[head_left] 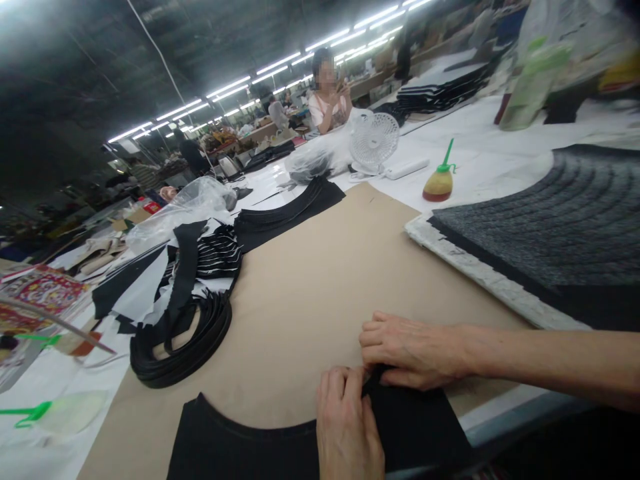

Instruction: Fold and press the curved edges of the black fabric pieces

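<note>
A black fabric piece (250,450) with a curved cut-out edge lies in front of me on a tan board (320,293). My left hand (347,420) rests on it near the curve, fingers bent and pressed together at the edge. Close beside it, my right hand (415,353) curls over the far edge, thumb against the cloth. Both hands pinch the folded edge between them; the fingertips are partly hidden. A coil of black strips (185,353) lies on the board to the left, with cut black and white scraps (215,253) behind it.
A white-edged slab (480,273) carrying grey-black pieces (560,220) stands at right. A glue bottle (439,183), white fan (374,143) and clear bottle (533,93) are farther back. Another glue bottle (75,411) lies at left. A person (327,100) is across the table.
</note>
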{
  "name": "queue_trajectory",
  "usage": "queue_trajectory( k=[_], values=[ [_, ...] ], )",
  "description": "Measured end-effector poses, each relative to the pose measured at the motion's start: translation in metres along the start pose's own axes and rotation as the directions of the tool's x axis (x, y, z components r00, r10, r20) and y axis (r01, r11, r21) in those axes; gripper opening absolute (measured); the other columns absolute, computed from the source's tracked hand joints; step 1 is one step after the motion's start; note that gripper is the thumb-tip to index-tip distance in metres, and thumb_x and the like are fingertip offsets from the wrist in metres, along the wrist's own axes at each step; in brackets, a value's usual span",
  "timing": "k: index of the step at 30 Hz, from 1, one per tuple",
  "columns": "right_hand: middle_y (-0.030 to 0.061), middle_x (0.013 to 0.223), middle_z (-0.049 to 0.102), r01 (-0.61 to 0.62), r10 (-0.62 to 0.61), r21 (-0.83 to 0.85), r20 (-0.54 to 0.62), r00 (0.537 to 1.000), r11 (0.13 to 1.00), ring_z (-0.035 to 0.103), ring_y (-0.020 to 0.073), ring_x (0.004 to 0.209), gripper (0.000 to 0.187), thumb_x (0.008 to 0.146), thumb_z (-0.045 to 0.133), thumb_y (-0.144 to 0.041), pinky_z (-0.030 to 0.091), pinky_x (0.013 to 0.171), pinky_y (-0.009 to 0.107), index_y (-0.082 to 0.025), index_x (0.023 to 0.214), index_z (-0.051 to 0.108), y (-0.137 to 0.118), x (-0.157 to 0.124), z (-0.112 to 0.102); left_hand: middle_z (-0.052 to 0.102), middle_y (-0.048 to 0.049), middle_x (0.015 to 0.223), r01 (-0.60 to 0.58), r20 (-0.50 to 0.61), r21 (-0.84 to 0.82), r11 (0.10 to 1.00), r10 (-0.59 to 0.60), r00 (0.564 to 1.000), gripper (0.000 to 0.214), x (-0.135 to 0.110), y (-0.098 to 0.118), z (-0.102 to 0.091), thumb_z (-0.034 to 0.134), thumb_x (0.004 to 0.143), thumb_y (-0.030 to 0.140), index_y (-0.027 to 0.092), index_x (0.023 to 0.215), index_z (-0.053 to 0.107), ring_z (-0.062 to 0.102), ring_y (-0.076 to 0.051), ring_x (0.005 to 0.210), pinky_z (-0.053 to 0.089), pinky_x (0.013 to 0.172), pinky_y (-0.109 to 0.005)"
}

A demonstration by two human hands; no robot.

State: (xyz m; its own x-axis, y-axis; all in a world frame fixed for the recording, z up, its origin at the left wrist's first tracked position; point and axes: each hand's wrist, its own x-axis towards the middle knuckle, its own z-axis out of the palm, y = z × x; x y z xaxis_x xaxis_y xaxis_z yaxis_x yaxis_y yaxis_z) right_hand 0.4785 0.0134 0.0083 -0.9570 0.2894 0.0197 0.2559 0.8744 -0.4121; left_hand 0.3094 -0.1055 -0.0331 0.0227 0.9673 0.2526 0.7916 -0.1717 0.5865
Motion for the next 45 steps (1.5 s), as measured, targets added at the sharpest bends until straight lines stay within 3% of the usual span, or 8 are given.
queue_trajectory(
  k=[5, 9, 13, 16, 21, 28, 45],
  values=[
    [0.0023, 0.091, 0.061, 0.038, -0.035, 0.036, -0.064, 0.997, 0.999, 0.054, 0.0191, 0.09, 0.008, 0.084, 0.063, -0.016, 0.033, 0.077, 0.034, -0.02, 0.09, 0.061, 0.006, -0.007, 0.005, 0.06, -0.0044, 0.088, -0.082, -0.03, 0.034, 0.996, 0.083, 0.996, 0.038, -0.004, -0.003, 0.005, 0.038, 0.089, 0.003, 0.022, 0.109, 0.064, 0.057, -0.017, 0.084, 0.048, 0.077, -0.029],
    [0.0032, 0.087, 0.062, 0.121, -0.124, -0.037, -0.094, 0.988, 0.992, 0.054, 0.019, 0.085, 0.008, 0.087, 0.056, -0.015, 0.032, 0.075, 0.035, -0.02, 0.09, 0.062, 0.008, -0.01, 0.008, 0.061, -0.0048, 0.085, -0.179, -0.061, 0.138, 0.974, 0.189, 0.98, 0.039, -0.01, -0.009, 0.012, 0.036, 0.089, 0.001, 0.018, 0.109, 0.065, 0.058, -0.016, 0.081, 0.049, 0.073, -0.026],
    [0.0041, 0.085, 0.061, 0.179, -0.192, -0.122, -0.102, 0.976, 0.976, 0.052, 0.0192, 0.081, 0.013, 0.088, 0.049, -0.013, 0.033, 0.077, 0.037, -0.02, 0.088, 0.06, 0.009, -0.014, 0.008, 0.064, -0.0085, 0.088, -0.298, -0.091, 0.315, 0.901, 0.341, 0.936, 0.04, -0.021, -0.014, 0.022, 0.04, 0.086, 0.001, 0.011, 0.118, 0.062, 0.059, -0.019, 0.081, 0.05, 0.075, -0.031],
    [0.0046, 0.084, 0.06, 0.193, -0.21, -0.174, -0.081, 0.974, 0.966, 0.052, 0.0197, 0.08, 0.015, 0.088, 0.047, -0.013, 0.034, 0.078, 0.037, -0.019, 0.09, 0.06, 0.009, -0.016, 0.008, 0.068, -0.0108, 0.1, -0.312, -0.147, 0.461, 0.831, 0.418, 0.896, 0.041, -0.029, -0.016, 0.028, 0.043, 0.084, 0.002, 0.012, 0.118, 0.063, 0.061, -0.024, 0.091, 0.049, 0.08, -0.036],
    [0.0048, 0.086, 0.06, 0.185, -0.203, -0.144, -0.122, 0.971, 0.972, 0.052, 0.0197, 0.081, 0.017, 0.091, 0.044, -0.015, 0.034, 0.08, 0.037, -0.02, 0.096, 0.06, 0.011, -0.019, 0.011, 0.07, -0.0073, 0.104, -0.291, -0.16, 0.458, 0.84, 0.4, 0.903, 0.04, -0.03, -0.015, 0.026, 0.043, 0.085, 0.005, 0.017, 0.117, 0.063, 0.062, -0.022, 0.095, 0.044, 0.083, -0.037],
    [0.0037, 0.086, 0.06, 0.164, -0.182, -0.159, -0.105, 0.978, 0.974, 0.052, 0.0188, 0.082, 0.015, 0.093, 0.044, -0.017, 0.033, 0.08, 0.036, -0.02, 0.093, 0.058, 0.012, -0.02, 0.009, 0.064, -0.0057, 0.084, -0.272, -0.107, 0.367, 0.89, 0.331, 0.937, 0.04, -0.018, -0.011, 0.019, 0.043, 0.086, 0.007, 0.015, 0.121, 0.061, 0.056, -0.02, 0.08, 0.042, 0.08, -0.036],
    [0.0047, 0.086, 0.059, 0.181, -0.2, -0.201, -0.078, 0.977, 0.963, 0.05, 0.0199, 0.081, 0.019, 0.09, 0.043, -0.014, 0.034, 0.082, 0.037, -0.019, 0.097, 0.06, 0.018, -0.03, 0.006, 0.06, -0.0067, 0.088, -0.296, -0.018, 0.423, 0.856, 0.334, 0.942, 0.049, -0.016, -0.011, 0.021, 0.045, 0.083, 0.007, 0.018, 0.128, 0.058, 0.051, -0.023, 0.084, 0.041, 0.08, -0.039]
  ],
)
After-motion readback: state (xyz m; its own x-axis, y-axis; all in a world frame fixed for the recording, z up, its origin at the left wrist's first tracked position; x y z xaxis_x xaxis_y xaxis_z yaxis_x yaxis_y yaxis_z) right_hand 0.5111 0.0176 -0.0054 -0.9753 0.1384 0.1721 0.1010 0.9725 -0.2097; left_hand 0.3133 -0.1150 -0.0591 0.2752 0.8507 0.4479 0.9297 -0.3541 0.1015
